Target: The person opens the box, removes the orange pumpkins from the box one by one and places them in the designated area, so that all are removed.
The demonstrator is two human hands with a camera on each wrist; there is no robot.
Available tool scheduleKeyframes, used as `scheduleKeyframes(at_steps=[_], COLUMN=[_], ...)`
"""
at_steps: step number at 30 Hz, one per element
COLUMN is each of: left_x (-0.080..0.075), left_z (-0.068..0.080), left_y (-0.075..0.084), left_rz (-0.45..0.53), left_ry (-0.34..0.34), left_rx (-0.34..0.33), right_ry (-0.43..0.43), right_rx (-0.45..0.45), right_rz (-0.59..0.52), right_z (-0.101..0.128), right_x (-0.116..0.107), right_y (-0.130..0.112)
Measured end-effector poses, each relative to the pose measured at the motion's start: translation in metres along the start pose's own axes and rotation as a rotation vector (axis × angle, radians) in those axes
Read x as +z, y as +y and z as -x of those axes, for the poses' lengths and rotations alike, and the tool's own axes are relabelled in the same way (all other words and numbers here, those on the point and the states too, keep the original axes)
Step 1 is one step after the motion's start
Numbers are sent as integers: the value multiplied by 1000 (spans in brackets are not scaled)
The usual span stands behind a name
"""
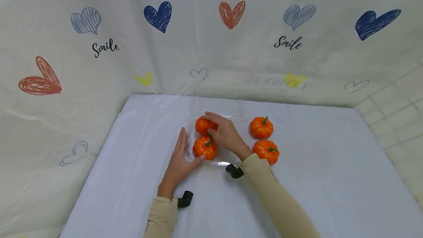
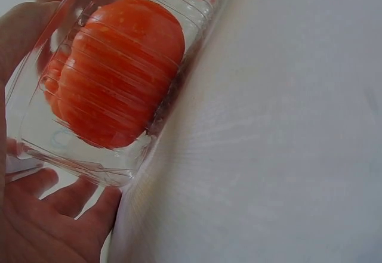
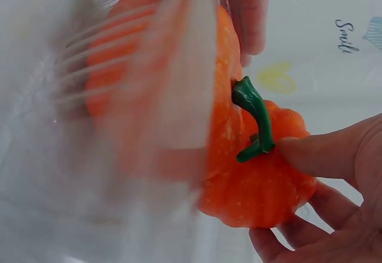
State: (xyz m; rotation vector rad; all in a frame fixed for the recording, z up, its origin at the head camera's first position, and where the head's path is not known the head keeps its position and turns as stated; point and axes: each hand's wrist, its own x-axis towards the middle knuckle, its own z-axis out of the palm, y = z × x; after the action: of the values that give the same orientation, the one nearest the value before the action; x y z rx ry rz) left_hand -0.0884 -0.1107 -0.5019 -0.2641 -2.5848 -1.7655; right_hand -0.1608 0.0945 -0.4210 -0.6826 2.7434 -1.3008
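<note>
A clear plastic clamshell box (image 1: 224,163) stands on the table, its lid (image 1: 218,106) folded open toward the back. My left hand (image 1: 181,162) holds the box's near left corner, fingers along the outer left wall and thumb at the front rim. Inside the box, beside that thumb, sits an orange toy pumpkin (image 1: 204,149) with a green stem. Behind it, my right hand (image 1: 228,133) grips a second toy pumpkin (image 3: 262,191), thumb beside its stem and fingers round its side. Through the ribbed wall, the left wrist view shows the near pumpkin (image 2: 125,72) close up.
Two more orange toy pumpkins lie right of the box, one farther back (image 1: 261,127) and one nearer (image 1: 265,150), partly behind my right sleeve (image 1: 264,179). A white cloth covers the table (image 1: 330,164). Behind it hangs a curtain (image 1: 198,47) printed with hearts.
</note>
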Motion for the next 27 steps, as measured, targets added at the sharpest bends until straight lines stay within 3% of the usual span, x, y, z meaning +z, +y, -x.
scheduleKeyframes(at_steps=[11,27], left_x=[0,0], left_z=[0,0], left_y=[0,-1], left_rz=[-14,-23], left_ry=[-3,-1], left_rx=[0,-2], right_ry=[31,53], right_rx=[-47,4], right_rz=[-30,-42], right_z=[0,6], right_x=[-10,-37], right_y=[-5,-9])
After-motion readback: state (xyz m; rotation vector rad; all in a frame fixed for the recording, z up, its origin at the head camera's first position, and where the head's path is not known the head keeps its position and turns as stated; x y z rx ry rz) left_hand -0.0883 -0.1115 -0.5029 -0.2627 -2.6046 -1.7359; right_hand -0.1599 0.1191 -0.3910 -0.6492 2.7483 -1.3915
